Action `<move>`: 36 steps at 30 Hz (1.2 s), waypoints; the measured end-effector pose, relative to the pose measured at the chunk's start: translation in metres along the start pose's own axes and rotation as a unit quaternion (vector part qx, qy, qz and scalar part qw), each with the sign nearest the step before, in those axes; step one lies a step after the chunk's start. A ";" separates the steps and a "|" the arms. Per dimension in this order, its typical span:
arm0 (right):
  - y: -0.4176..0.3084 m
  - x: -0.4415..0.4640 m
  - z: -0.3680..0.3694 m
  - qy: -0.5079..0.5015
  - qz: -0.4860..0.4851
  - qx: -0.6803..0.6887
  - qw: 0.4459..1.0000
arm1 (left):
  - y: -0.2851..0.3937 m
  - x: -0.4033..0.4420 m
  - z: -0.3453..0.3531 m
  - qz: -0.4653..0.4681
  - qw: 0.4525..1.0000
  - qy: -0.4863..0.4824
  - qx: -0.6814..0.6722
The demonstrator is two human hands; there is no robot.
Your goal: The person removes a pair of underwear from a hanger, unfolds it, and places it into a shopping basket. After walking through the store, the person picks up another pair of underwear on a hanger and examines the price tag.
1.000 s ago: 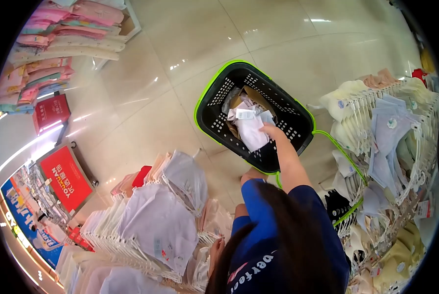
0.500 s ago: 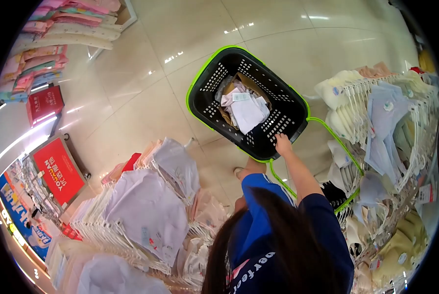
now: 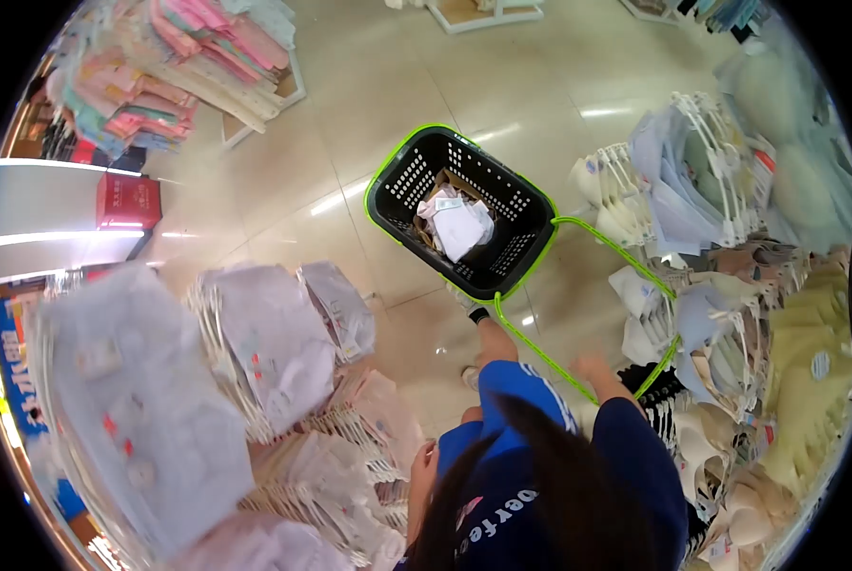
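- The left hand (image 3: 424, 466) is seen at near left, beside hanging clothes (image 3: 378, 414); whether anything is gripped cannot be told.
- The right hand (image 3: 593, 369), blurred, is held near the green handle (image 3: 626, 255); its grip cannot be told.
- The black basket (image 3: 516, 249) is seen farther off, near the centre; a tagged white garment (image 3: 460, 230) is contained in it.
- Pink clothes (image 3: 212, 43) are displayed at far left.

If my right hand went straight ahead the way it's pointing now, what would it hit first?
Probably the near end of the basket, though your hand is blurred and, depth being unclear, might pass over it.
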State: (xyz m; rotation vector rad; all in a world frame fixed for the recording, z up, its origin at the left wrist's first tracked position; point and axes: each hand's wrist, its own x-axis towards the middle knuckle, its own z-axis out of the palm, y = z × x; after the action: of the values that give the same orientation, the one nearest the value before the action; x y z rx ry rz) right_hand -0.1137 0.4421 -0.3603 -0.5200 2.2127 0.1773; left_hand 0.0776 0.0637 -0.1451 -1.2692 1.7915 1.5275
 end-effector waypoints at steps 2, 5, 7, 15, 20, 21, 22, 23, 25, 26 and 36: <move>0.005 -0.025 0.018 -0.041 -0.003 -0.017 0.999 | -0.077 0.002 0.004 0.064 0.996 -0.003 0.065; -0.004 -0.046 0.013 -0.107 0.081 0.147 0.980 | -0.093 -0.038 0.010 0.134 0.971 0.036 0.197; -0.008 -0.056 0.023 -0.069 0.081 0.165 0.981 | -0.106 -0.063 0.013 0.156 0.949 0.039 0.270; -0.032 -0.108 0.004 -0.024 0.006 0.127 0.992 | -0.160 -0.109 0.031 0.198 0.947 0.030 0.251; -0.076 -0.118 -0.007 0.008 -0.044 0.156 0.987 | -0.203 -0.136 0.050 0.162 0.963 0.101 0.191; -0.084 -0.122 -0.008 0.012 -0.063 0.179 0.982 | -0.214 -0.137 0.054 0.153 0.959 0.114 0.209; -0.094 -0.129 -0.017 -0.026 -0.082 0.198 0.976 | -0.226 -0.137 0.064 0.142 0.956 0.125 0.222; -0.104 -0.135 -0.024 -0.067 -0.098 0.209 0.971 | -0.229 -0.142 0.075 0.139 0.958 0.148 0.201; -0.115 -0.163 -0.034 -0.114 -0.132 0.191 0.966 | -0.225 -0.165 0.097 0.116 0.961 0.172 0.182; -0.122 -0.185 -0.044 -0.113 -0.156 0.164 0.967 | -0.225 -0.177 0.110 0.101 0.962 0.176 0.185; -0.086 -0.170 -0.012 0.073 -0.294 -0.025 0.953 | -0.320 -0.276 0.254 0.017 0.952 0.305 0.023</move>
State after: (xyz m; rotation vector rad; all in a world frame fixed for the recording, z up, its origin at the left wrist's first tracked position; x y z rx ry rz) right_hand 0.0101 0.4128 -0.2181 -1.2230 2.0944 -0.1259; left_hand 0.4275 0.4113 -0.1535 -1.8359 2.2042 1.1668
